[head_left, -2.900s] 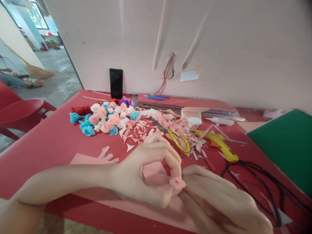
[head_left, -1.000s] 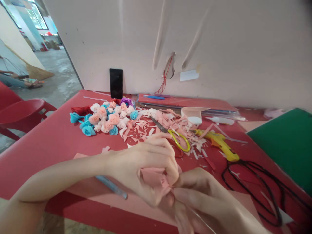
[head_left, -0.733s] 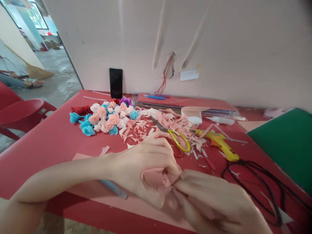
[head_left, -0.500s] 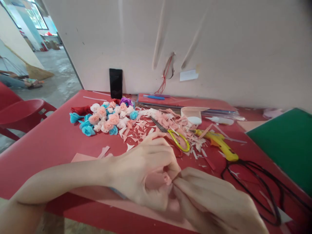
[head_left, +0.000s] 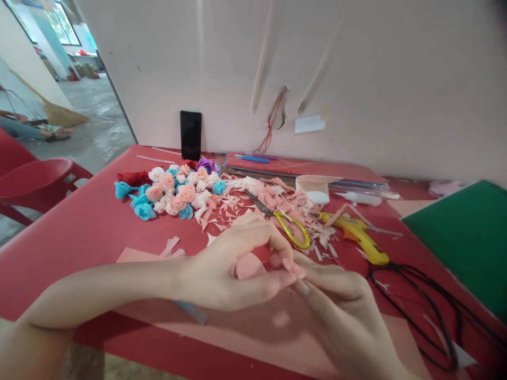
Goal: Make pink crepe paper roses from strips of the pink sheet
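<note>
Between my two hands is a small pink paper rose (head_left: 293,268), its petals curled around a tight centre. My left hand (head_left: 237,266) pinches it between thumb and index finger from the left. From the right, the thumb and fingertips of my right hand (head_left: 344,295) are closed at its base. A sheet of pink paper (head_left: 253,343) lies on the red table under both hands. Past my left hand rest scissors with yellow handles (head_left: 296,232), beside a heap of pink paper scraps (head_left: 273,192). A finished-looking cluster of pink, white and blue paper roses (head_left: 178,192) lies further left.
A yellow glue gun (head_left: 366,240) with a black cord (head_left: 428,301) lies right of the scraps. A green board (head_left: 463,237) covers the table's right side. A phone (head_left: 190,135) leans on the panel. A red chair (head_left: 39,177) stands left; a person sits beyond it.
The rose has shifted slightly up and right with my fingers and is tipped sideways. My left thumb now stretches straighter along it, and my right hand has turned, showing its thumb.
</note>
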`<act>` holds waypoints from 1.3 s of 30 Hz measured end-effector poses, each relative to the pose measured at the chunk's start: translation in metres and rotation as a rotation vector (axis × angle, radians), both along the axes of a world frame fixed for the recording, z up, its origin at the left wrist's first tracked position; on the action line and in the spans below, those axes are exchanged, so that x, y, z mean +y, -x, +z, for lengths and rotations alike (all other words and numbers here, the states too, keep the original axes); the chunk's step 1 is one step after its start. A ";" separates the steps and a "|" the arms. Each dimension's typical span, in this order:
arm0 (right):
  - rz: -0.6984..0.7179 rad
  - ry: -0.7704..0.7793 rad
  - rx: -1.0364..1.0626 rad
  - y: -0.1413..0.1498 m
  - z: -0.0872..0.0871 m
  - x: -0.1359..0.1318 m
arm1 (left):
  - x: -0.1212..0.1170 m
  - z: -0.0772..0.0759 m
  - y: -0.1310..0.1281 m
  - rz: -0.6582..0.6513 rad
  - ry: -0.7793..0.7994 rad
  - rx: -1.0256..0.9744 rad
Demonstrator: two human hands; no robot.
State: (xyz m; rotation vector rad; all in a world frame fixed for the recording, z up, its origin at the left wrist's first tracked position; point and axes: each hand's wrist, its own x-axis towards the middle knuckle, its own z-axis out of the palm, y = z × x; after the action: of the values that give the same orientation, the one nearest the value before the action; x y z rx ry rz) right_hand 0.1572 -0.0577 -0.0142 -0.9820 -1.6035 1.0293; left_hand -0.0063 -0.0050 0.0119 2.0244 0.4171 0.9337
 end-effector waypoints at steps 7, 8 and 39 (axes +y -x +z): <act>-0.086 -0.001 0.085 0.009 -0.009 -0.006 | -0.003 -0.003 -0.001 -0.013 -0.017 -0.013; -0.093 -0.010 0.084 0.010 -0.009 -0.007 | -0.003 -0.004 -0.001 -0.016 -0.024 -0.021; -0.181 -0.432 -0.099 0.006 -0.003 -0.003 | 0.006 -0.029 -0.010 0.016 -0.073 -0.332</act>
State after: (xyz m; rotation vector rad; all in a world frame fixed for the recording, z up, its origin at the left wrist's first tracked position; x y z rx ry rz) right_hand 0.1512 -0.0610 -0.0169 -0.8683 -1.6895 0.4869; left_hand 0.0034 0.0007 -0.0173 1.8853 0.2197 1.2843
